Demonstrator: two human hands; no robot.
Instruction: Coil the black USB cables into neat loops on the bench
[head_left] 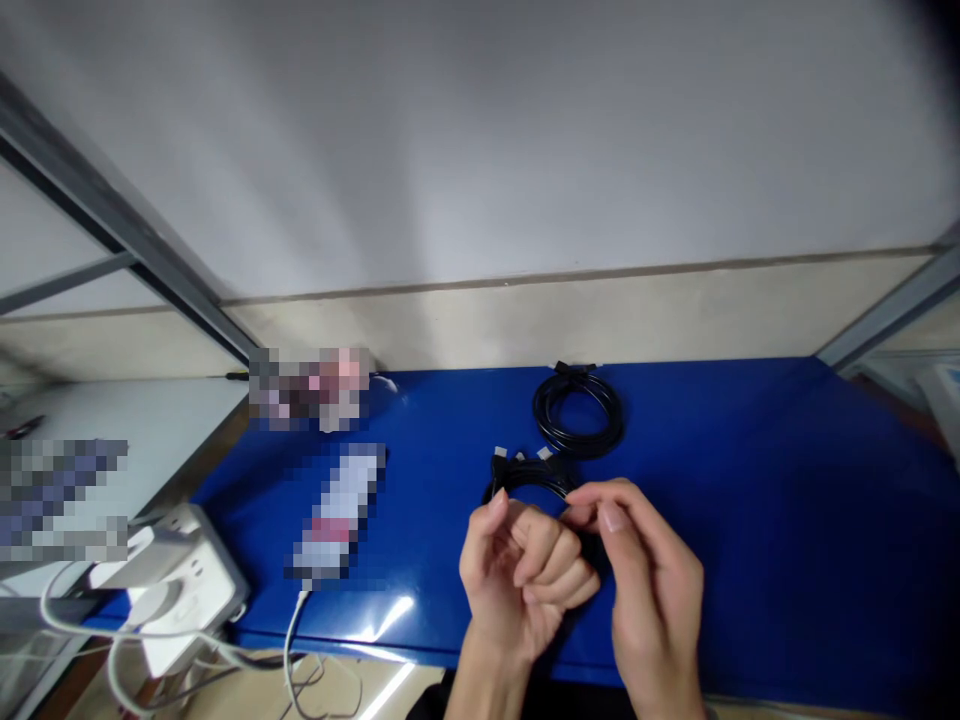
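A coiled black cable (531, 470) with silver-tipped plugs lies at my hands, near the middle of the blue table. My left hand (525, 565) is closed, its fingers curled with the palm side up, and the coil runs in behind its thumb and fingers. On the coil's right side, the thumb and index finger of my right hand (649, 580) pinch together at the cable. Both hands hide the coil's lower part, and any small tie between the right fingertips cannot be made out. Just behind lies a second coiled black cable (577, 412), untouched.
The blue table (750, 500) meets a pale wall behind. A phone-like blurred object (341, 515) lies left, joined to a white cord (291, 640). A white power strip (191, 580) with plugs sits at the left edge. A blurred pinkish object (322, 390) stands at the back left.
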